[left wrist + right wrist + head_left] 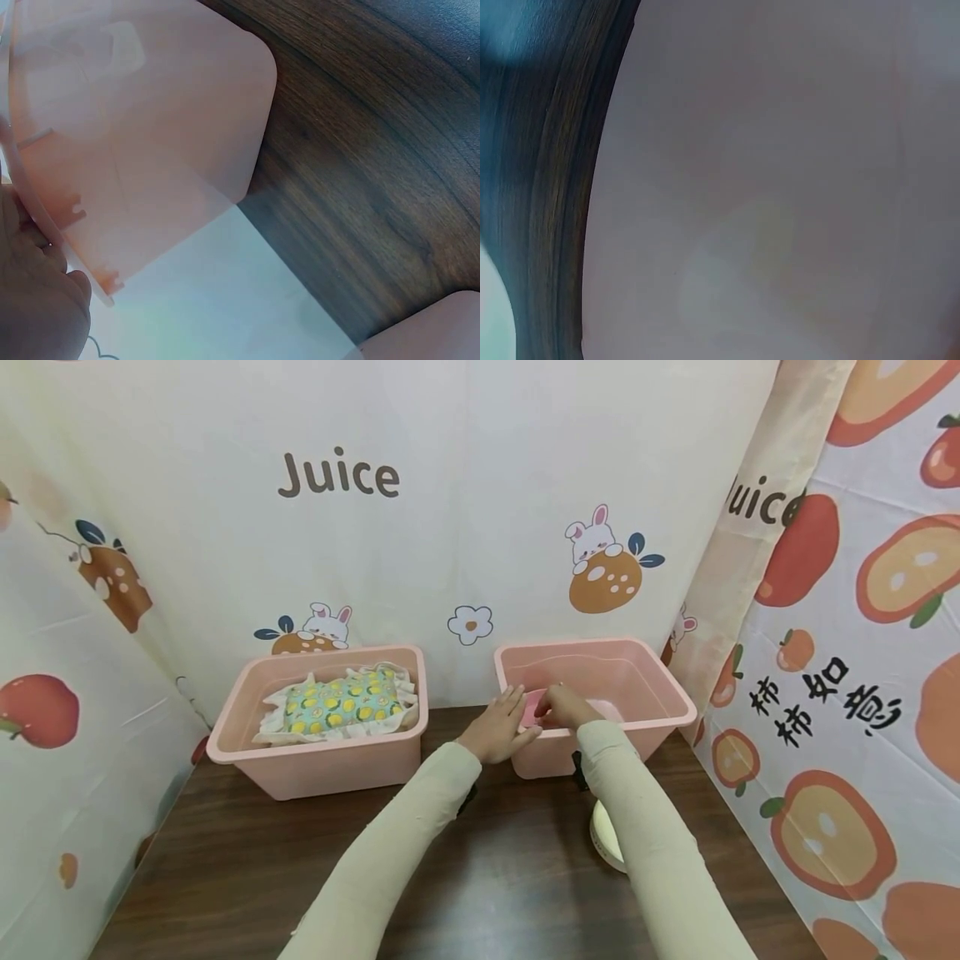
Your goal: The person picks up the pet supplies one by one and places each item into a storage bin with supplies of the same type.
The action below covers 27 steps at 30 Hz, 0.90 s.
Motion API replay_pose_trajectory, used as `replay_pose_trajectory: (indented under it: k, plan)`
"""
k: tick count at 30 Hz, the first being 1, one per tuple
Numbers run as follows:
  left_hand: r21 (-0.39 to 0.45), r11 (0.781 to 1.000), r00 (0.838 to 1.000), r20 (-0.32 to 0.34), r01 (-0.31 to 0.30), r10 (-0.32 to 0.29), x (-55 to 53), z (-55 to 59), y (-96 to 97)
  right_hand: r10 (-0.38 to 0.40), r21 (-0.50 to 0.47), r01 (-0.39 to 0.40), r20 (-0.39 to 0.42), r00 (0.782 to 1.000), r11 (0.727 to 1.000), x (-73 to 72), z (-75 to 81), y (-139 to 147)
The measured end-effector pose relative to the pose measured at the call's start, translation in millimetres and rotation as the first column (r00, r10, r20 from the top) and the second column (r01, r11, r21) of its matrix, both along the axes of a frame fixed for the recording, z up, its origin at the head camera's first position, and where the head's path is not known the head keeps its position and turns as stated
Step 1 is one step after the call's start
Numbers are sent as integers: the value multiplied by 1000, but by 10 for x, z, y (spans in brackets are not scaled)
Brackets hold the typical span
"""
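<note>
Two pink plastic bins stand on the table. My left hand (495, 727) rests on the left rim of the right bin (660, 710), its fingers fairly straight; in the left wrist view, part of this hand (37, 285) shows against the bin's rim. My right hand (566, 705) reaches over the front rim with bent fingers. Its fingertips pinch a brighter pink, rounded, dish-like thing (531, 704) at the bin's left end, mostly hidden between my hands. In the right wrist view only the bin's wall (765, 165) shows large, without the hand's grip.
In the left bin (322, 765) lies a lemon-print cushion (341, 702) with white ruffles. A round, cream-coloured thing (606, 837) sits on the dark wooden table (495, 877), partly under my right forearm. Printed curtains (465, 527) hang behind and at the sides.
</note>
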State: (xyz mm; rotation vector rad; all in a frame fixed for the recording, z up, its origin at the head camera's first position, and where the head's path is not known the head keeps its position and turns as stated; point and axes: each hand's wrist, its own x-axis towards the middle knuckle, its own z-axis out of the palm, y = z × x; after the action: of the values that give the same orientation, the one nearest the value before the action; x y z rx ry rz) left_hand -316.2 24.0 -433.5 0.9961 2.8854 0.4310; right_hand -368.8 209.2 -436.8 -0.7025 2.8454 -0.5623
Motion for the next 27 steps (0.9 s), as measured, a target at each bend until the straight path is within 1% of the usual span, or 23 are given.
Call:
replay_pose_trajectory:
  k: [7,12,15,18,21,23,27]
  plan:
    - [-7,1000,1000,-2,6,-6,-5,5,-1,-23,4,23,23,999,1000,-5,12,-7]
    - [4,1000,1000,2,8,-8,-6,1,-4,-43,-21,43,29,999,999,-8,21,12]
    - [15,1000,1000,9,14,-15,9,1,2,-29,-45,31,46,998,998,17,51,46]
    - [14,1000,1000,11,17,-17,23,11,3,-7,-83,10,41,999,997,40,119,90]
    - [9,1000,1000,1,30,-30,27,25,-3,-10,-110,12,14,1000,994,64,201,140]
    - [0,999,999,-10,35,-35,23,34,-7,-4,-128,1,-19,1000,992,91,253,175]
    - [-13,1000,1000,-19,25,-25,13,58,-10,45,-167,-61,-98,994,984,179,349,274]
